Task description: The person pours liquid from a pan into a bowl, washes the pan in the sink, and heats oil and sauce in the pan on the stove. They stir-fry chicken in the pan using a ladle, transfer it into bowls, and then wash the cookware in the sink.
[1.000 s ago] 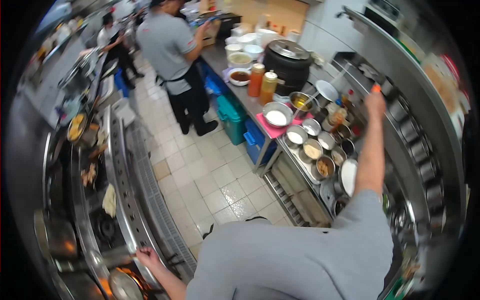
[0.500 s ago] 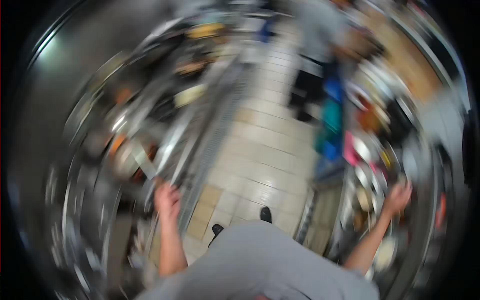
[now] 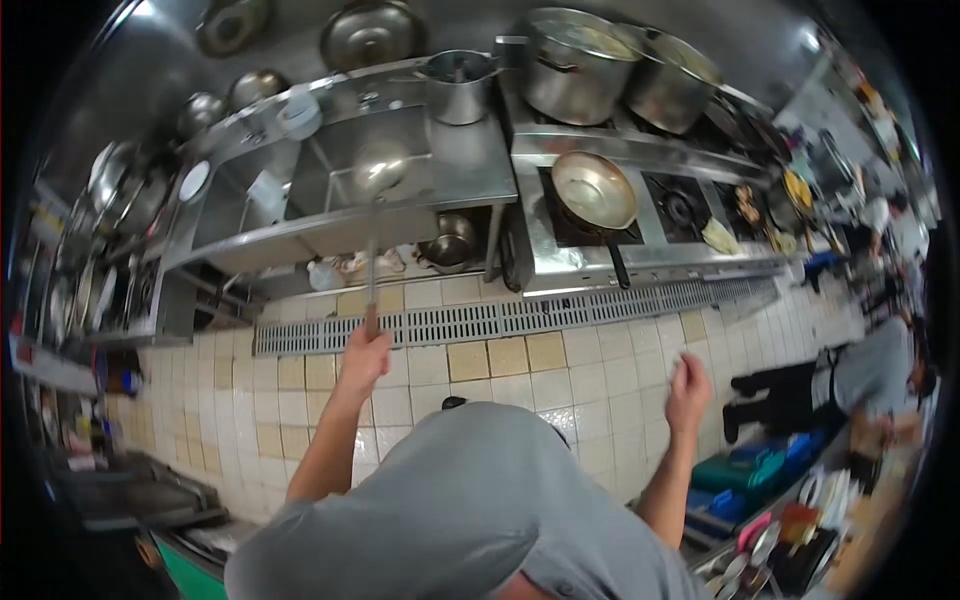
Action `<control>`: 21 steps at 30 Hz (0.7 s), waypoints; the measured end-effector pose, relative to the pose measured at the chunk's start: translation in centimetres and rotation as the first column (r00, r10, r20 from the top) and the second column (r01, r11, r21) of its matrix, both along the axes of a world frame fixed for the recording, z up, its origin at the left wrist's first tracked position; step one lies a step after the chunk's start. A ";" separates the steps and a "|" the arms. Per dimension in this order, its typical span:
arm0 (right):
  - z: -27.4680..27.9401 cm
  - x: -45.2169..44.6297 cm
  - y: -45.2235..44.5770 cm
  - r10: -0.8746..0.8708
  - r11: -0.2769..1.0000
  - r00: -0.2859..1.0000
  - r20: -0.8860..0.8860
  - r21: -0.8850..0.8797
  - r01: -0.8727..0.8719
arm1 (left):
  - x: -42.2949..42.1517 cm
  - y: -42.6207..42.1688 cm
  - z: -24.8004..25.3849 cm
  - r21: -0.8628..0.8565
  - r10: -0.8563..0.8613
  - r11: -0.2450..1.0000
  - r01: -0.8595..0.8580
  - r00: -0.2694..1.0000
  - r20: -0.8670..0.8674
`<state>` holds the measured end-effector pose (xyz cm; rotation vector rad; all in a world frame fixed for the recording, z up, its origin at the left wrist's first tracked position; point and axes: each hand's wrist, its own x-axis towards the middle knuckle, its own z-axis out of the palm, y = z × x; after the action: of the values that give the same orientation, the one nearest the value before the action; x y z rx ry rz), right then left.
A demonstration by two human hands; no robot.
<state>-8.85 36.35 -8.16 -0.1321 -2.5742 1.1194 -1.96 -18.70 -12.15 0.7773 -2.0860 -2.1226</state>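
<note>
Two shown: our left hand [image 3: 366,362], eight o'clock, wrapped round ladle [image 3: 372,280] pointing twelve o'clock toward sink [image 3: 322,203]; our right hand [image 3: 688,397], four o'clock, fingers loosely curled, whether pinching anything we cannot tell.

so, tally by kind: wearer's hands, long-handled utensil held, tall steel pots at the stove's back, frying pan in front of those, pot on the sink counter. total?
Hands: 2
Long-handled utensil: 1
Tall steel pots: 2
Frying pan: 1
Pot on sink counter: 1
Total: 7
</note>
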 end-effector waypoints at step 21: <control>-11.9 -49.3 -62.9 0.887 0.421 0.404 0.223 -0.748 -0.512 | -24.1 -26.1 4.1 -0.718 0.259 0.672 -0.182 0.966 -0.002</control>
<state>-58.16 -26.59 -20.06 0.7988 -2.7094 2.6064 -26.10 -44.83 -8.08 0.9464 -2.4248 -0.9936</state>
